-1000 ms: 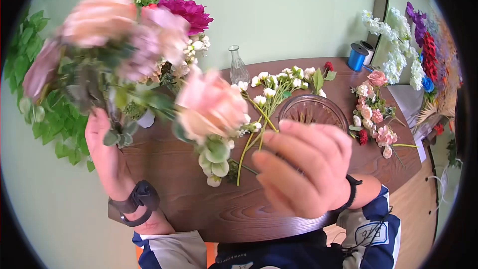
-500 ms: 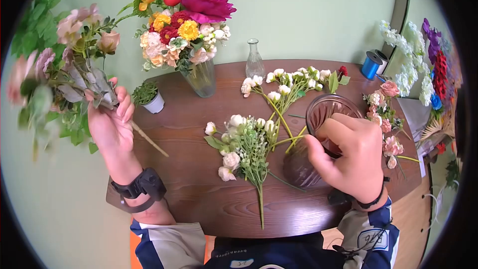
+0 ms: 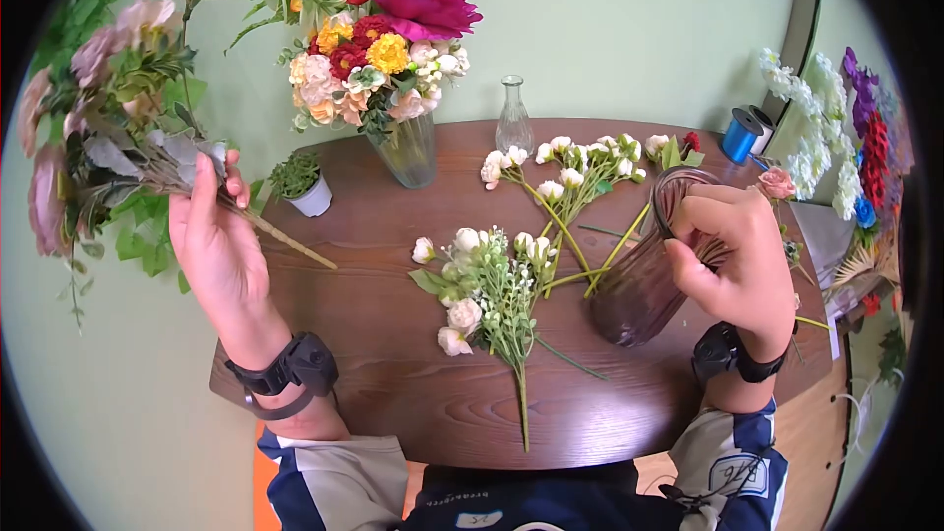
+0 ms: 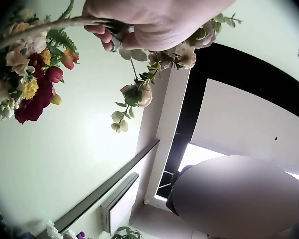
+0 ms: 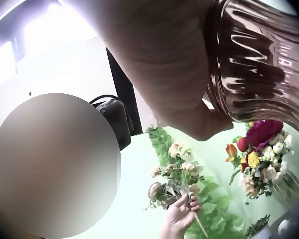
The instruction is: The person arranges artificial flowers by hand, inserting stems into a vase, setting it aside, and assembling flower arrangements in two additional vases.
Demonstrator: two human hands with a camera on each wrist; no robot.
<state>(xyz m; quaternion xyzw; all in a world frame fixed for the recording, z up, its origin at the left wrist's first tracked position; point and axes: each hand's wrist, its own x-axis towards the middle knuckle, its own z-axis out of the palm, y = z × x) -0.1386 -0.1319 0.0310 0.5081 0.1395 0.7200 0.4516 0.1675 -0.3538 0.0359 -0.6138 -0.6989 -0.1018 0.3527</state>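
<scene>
My left hand (image 3: 221,246) grips the stems of a bouquet of pale pink and mauve flowers (image 3: 147,29) at the left, its brown stem end (image 3: 295,244) pointing down to the right over the table. At the right, my right hand (image 3: 733,256) pinches the rim of a purple-brown ribbed glass vase (image 3: 634,300), which is tilted. In the right wrist view the vase (image 5: 259,64) lies against the fingers. Between the hands, a white-flowered sprig (image 3: 506,305) lies on the table (image 3: 413,413), with more white blossoms (image 3: 570,177) behind it.
A glass vase of mixed bright flowers (image 3: 408,152) stands at the back left beside a small potted plant (image 3: 310,192). A small clear bottle (image 3: 513,123) stands behind the white blossoms. Ribbon spools (image 3: 739,136) and more flowers (image 3: 777,182) are at the right.
The bouquet in my left hand has swung left from the middle of the view. My right hand has moved right, taken hold of the vase rim and tilted the vase.
</scene>
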